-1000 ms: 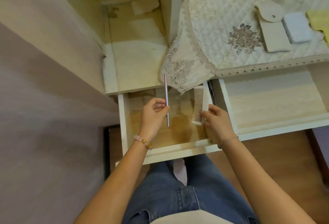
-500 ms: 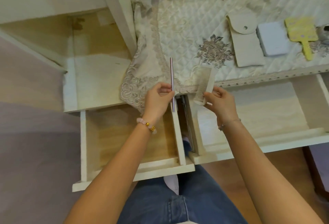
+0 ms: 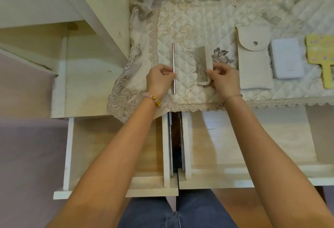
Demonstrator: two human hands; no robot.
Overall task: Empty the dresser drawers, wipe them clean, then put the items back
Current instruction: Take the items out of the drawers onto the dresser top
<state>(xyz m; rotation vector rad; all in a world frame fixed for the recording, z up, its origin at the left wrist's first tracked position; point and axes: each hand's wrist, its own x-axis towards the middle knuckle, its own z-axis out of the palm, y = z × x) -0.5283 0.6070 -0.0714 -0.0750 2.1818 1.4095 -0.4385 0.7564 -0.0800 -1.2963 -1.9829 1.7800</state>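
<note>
My left hand [image 3: 160, 81] pinches a thin pink pencil-like stick [image 3: 173, 59] and holds it upright over the quilted cloth [image 3: 189, 21] on the dresser top. My right hand [image 3: 223, 79] grips a white comb [image 3: 203, 64] by its lower end, its teeth facing left, just over the same cloth. Below my arms two drawers stand pulled out: the left drawer [image 3: 115, 189] and the right drawer [image 3: 216, 182], both showing bare wood bottoms.
On the cloth to the right lie a cream snap pouch [image 3: 254, 61], a white flat case [image 3: 287, 57] and a yellow hand mirror [image 3: 323, 55]. An open shelf compartment [image 3: 86, 75] sits to the left. My jeans-clad legs [image 3: 177, 213] are under the drawers.
Both hands have lifted from the left drawer up over the dresser top, carrying the stick and the comb onto the quilted cloth. The view has shifted right.
</note>
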